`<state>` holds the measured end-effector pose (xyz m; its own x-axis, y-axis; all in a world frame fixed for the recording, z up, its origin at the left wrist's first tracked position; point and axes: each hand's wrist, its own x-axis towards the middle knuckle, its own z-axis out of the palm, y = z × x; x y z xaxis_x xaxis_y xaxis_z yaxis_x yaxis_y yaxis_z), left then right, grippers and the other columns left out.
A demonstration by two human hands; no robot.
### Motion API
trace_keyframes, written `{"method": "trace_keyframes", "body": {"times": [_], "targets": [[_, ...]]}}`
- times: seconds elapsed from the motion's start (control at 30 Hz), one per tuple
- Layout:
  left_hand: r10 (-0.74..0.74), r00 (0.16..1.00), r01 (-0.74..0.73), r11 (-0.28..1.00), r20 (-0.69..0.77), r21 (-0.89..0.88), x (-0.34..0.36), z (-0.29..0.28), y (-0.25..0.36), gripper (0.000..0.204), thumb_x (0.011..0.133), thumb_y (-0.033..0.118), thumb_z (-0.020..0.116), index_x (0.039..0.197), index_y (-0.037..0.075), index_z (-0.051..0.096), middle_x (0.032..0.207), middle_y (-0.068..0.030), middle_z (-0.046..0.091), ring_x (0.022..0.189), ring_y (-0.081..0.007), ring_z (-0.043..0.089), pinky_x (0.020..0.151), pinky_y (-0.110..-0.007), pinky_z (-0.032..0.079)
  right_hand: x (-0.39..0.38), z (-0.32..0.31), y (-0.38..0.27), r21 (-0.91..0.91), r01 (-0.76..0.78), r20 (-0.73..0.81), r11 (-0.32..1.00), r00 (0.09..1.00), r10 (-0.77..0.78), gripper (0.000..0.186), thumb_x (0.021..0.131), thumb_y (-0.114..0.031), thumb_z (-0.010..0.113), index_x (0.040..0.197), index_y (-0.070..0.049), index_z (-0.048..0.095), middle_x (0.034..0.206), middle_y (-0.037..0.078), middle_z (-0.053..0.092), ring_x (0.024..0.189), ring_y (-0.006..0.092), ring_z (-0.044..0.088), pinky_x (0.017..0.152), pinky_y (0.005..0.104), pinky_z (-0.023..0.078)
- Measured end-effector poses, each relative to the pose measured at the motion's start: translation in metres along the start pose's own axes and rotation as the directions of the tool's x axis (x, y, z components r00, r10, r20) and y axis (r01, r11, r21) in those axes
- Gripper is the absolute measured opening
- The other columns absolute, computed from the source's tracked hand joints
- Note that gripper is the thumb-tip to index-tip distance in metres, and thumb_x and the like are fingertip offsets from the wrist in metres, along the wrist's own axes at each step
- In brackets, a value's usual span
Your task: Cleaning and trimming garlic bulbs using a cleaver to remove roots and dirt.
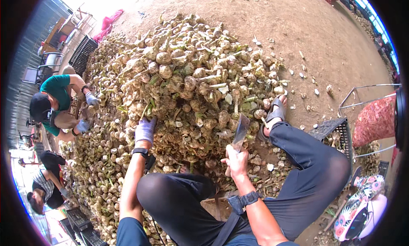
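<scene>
A big heap of garlic bulbs (187, 82) with stalks and roots lies in front of me. My left hand (145, 131), in a pale glove, is at the heap's near left side. Its fingers curl around a garlic stalk (147, 110); the bulb end is hard to make out among the others. My bare right hand (235, 160) is closed on the handle of a knife (242, 131) with a broad blade. The blade points up and away, over the heap's near right part, and no bulb is on it.
At the left, a person in a green top (59, 90) with gloved hands works at the heap; another person (44, 184) sits nearer. Black crates (83, 54) stand behind. To my right are a black crate (343, 133), a red mesh sack (375, 120) and a person in floral sleeves (362, 207).
</scene>
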<state>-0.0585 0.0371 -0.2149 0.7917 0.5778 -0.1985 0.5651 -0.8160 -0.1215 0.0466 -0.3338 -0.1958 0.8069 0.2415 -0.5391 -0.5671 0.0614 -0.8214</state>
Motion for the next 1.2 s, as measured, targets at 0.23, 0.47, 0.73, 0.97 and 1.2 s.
{"method": "trace_keyframes", "body": {"times": [0.23, 0.47, 0.73, 0.97, 1.2], "targets": [[-0.206, 0.978, 0.144, 0.739, -0.017, -0.658, -0.031, -0.042, -0.014, 0.058, 0.078, 0.007, 0.074, 0.133, 0.013, 0.058, 0.103, -0.0112, 0.07, 0.087, -0.0209, 0.066, 0.081, -0.034, 0.055, -0.005, 0.014, 0.001, 0.044, 0.048, 0.022, 0.998, 0.999, -0.049, 0.026, 0.094, -0.022, 0.068, 0.078, -0.002, 0.06, 0.065, 0.0, 0.055, 0.049, 0.0091, 0.053, 0.051, 0.0311, 0.059], [-0.141, 0.985, -0.032, 0.438, -0.104, -0.898, -0.08, -0.178, -0.017, 0.055, 0.069, 0.017, 0.088, 0.118, 0.002, 0.068, 0.095, 0.0025, 0.067, 0.081, -0.0072, 0.056, 0.074, -0.026, 0.049, -0.028, 0.028, -0.023, 0.183, 0.012, 0.096, 0.983, 0.995, -0.03, 0.018, 0.092, -0.016, 0.066, 0.079, -0.004, 0.062, 0.067, -0.001, 0.057, 0.048, 0.0084, 0.052, 0.05, 0.0299, 0.058], [0.007, 0.984, -0.178, 0.131, -0.178, -0.975, -0.152, -0.276, 0.057, 0.079, 0.069, 0.047, 0.088, 0.124, 0.001, 0.056, 0.106, -0.0068, 0.066, 0.1, -0.018, 0.065, 0.081, -0.03, 0.055, -0.053, 0.033, -0.039, 0.219, 0.113, 0.142, 0.969, 0.979, -0.146, 0.02, 0.092, -0.017, 0.067, 0.082, -0.001, 0.066, 0.064, -0.001, 0.057, 0.049, 0.0104, 0.056, 0.048, 0.0291, 0.057], [0.163, 0.983, -0.096, 0.071, -0.083, -0.993, -0.177, -0.256, 0.109, 0.069, 0.069, 0.024, 0.087, 0.127, 0.004, 0.057, 0.115, -0.0018, 0.064, 0.105, -0.0118, 0.06, 0.094, -0.03, 0.05, -0.094, 0.033, -0.11, -0.299, 0.787, 0.296, 0.54, 0.615, -0.731, 0.015, 0.084, -0.009, 0.067, 0.078, 0.001, 0.058, 0.068, 0.018, 0.056, 0.058, 0.0349, 0.058, 0.055, 0.0396, 0.044], [0.206, 0.978, -0.018, 0.008, -0.016, -1.0, -0.179, -0.212, 0.133, 0.081, 0.067, 0.013, 0.086, 0.137, 0.005, 0.045, 0.115, -0.0052, 0.062, 0.105, -0.0158, 0.059, 0.097, -0.032, 0.048, -0.101, 0.021, -0.127, -0.269, 0.929, 0.519, 0.255, 0.363, -0.774, 0.018, 0.071, -0.013, 0.07, 0.082, -0.003, 0.06, 0.079, 0.016, 0.058, 0.065, 0.0382, 0.06, 0.057, 0.0434, 0.048]]}}
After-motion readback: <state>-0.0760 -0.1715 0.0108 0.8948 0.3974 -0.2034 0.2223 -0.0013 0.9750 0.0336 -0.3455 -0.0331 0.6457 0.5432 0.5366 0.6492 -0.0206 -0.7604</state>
